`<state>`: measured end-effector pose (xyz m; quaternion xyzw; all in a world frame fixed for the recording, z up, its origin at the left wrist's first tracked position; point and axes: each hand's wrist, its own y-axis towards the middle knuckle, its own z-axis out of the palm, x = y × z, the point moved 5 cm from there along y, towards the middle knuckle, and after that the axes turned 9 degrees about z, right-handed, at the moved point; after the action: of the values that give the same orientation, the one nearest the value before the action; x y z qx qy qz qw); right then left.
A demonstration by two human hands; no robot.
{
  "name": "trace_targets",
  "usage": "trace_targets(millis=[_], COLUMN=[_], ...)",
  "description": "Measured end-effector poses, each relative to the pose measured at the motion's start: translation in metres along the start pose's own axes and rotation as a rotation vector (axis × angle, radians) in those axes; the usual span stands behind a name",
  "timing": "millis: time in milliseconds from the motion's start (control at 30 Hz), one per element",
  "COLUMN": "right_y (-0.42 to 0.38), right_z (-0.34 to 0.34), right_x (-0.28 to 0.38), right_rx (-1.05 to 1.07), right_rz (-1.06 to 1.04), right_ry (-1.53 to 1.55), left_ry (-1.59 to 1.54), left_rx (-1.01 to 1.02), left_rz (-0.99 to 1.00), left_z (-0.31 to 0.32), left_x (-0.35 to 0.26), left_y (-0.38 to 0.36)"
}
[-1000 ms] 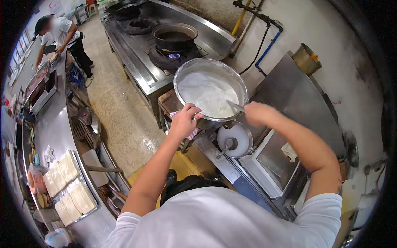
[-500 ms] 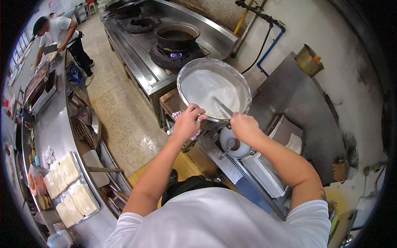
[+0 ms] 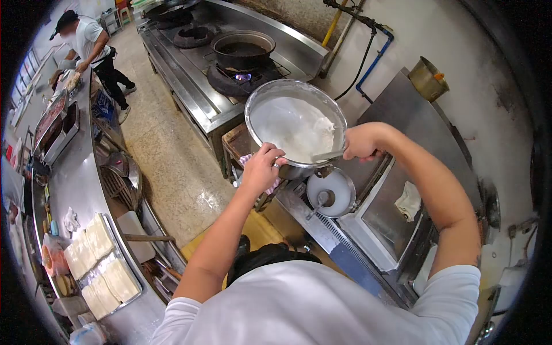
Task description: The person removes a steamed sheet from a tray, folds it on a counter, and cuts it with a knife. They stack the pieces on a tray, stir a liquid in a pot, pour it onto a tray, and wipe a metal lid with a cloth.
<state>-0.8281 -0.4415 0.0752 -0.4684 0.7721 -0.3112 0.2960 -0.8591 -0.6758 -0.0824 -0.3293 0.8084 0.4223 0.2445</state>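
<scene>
A large round metal pot (image 3: 251,103) sits in front of me, with white, batter-like liquid (image 3: 287,126) inside and smears along its inner wall. My left hand (image 3: 263,168) rests on the near rim, fingers curled over it. At the right side of the rim, my right hand (image 3: 368,141) is closed round a flat metal tool (image 3: 328,156) that looks like a spatula. The tool's far end dips into the white liquid, so its full shape is hidden. A lump of thicker white stuff shows near the right inner wall.
A smaller pot (image 3: 347,195) of white liquid with a ladle (image 3: 324,199) stands below. Beyond, a dark wok (image 3: 244,57) sits over a lit burner. Left, a steel counter (image 3: 98,190) carries a tray of pale dough sheets (image 3: 92,244). Another person (image 3: 95,43) bends over its far end.
My right hand has swung right and up with the tool, which now lies flatter near the right rim. My left hand stays on the rim. The other person has shifted posture.
</scene>
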Motion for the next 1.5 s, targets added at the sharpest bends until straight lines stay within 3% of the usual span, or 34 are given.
trace_targets(millis=[33, 133, 233, 333, 467, 567, 600, 667, 767, 867, 933, 1067, 1100, 1233, 1333, 1400, 1433, 1500], right_y=[0.012, 0.024, 0.010, 0.036, 0.022, 0.006, 0.019, 0.003, -0.005, 0.013, 0.032, 0.041, 0.046, 0.016, 0.036, 0.026, 0.014, 0.013], right_z=[0.008, 0.049, 0.084, 0.096, 0.066, 0.022, 0.015, -0.002, 0.003, 0.039, 0.071, 0.100, 0.099, 0.061, 0.028, 0.010, 0.006, 0.010], right_x=[0.001, 0.024, 0.047, 0.028, 0.001, 0.004, -0.001, -0.003, 0.012, 0.033, 0.037, 0.025, 0.015, -0.004, -0.007, -0.006, -0.010, -0.004], right_rx=[0.029, -0.376, -0.663, -0.768, -0.639, -0.199, -0.111, -0.045, 0.006, -0.256, -0.527, -0.811, -0.802, -0.620, -0.116, 0.009, -0.029, 0.017], right_rz=[-0.051, -0.222, -0.233, -0.082, -0.169, 0.007, -0.054, 0.038, -0.048, -0.228, -0.272, -0.068, -0.005, -0.131, -0.078, -0.084, 0.018, -0.031], right_ry=[-0.123, -0.231, -0.276, -0.302, -0.343, -0.384, -0.604, -0.152, -0.132, -0.264, -0.141, -0.236, -0.210, -0.254, -0.522, -0.406, -0.019, 0.022], left_ry=[0.005, -0.018, -0.014, -0.002, 0.006, 0.015, 0.010, 0.002, -0.004, -0.004, -0.002, 0.013, 0.019, 0.024, 0.037, 0.039, 0.042, 0.022], left_rx=[-0.005, -0.018, 0.015, -0.007, 0.002, 0.007, 0.009, 0.015, 0.022, 0.016, 0.003, 0.026, 0.021, 0.020, 0.015, 0.022, 0.023, 0.030], left_rz=[-0.003, 0.009, -0.024, 0.019, 0.011, 0.014, 0.011, 0.000, -0.018, -0.021, -0.008, -0.026, -0.012, -0.020, -0.003, -0.013, -0.017, -0.050], left_z=[0.000, 0.000, 0.001, 0.002, 0.001, 0.002, 0.003, 0.003, 0.003, 0.004, 0.005, 0.000, 0.000, 0.003, 0.003, 0.002, 0.002, 0.002], left_x=[0.000, 0.001, 0.001, 0.001, 0.001, 0.002, 0.002, 0.003, 0.004, 0.004, 0.004, -0.001, -0.001, -0.001, -0.002, -0.003, -0.004, -0.004], left_y=[0.000, -0.001, -0.001, -0.002, -0.001, -0.001, -0.001, 0.000, 0.000, 0.000, -0.001, -0.002, -0.001, 0.000, -0.001, -0.001, 0.000, 0.000])
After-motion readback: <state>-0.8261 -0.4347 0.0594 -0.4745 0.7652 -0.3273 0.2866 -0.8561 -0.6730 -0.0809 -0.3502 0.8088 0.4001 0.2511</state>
